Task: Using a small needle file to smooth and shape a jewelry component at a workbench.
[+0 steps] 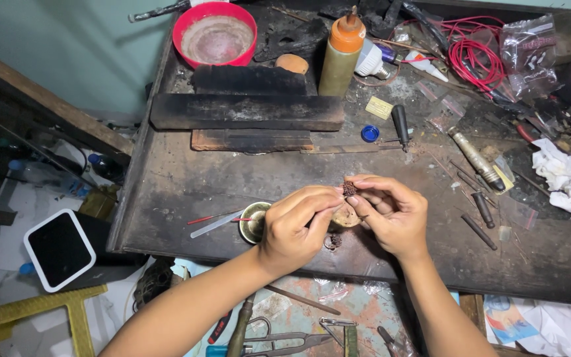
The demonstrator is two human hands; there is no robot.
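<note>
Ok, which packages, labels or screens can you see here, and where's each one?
Squeeze bottle: back of the bench, olive body, orange cap.
Clear plastic bags: back right corner, crinkled, by red wire.
Small label card: mid-bench, pale yellow rectangle.
Screen device: left, below the bench, white frame, dark display.

The small dark beaded piece (349, 189) pinched between the left hand (294, 228) and right hand (391, 215) is mostly covered by fingertips and too small to make out. Beside it, the round tan object (346, 217) is largely hidden behind the hands, and the small brass bowl (253, 223) is partly covered by the left hand.
</note>
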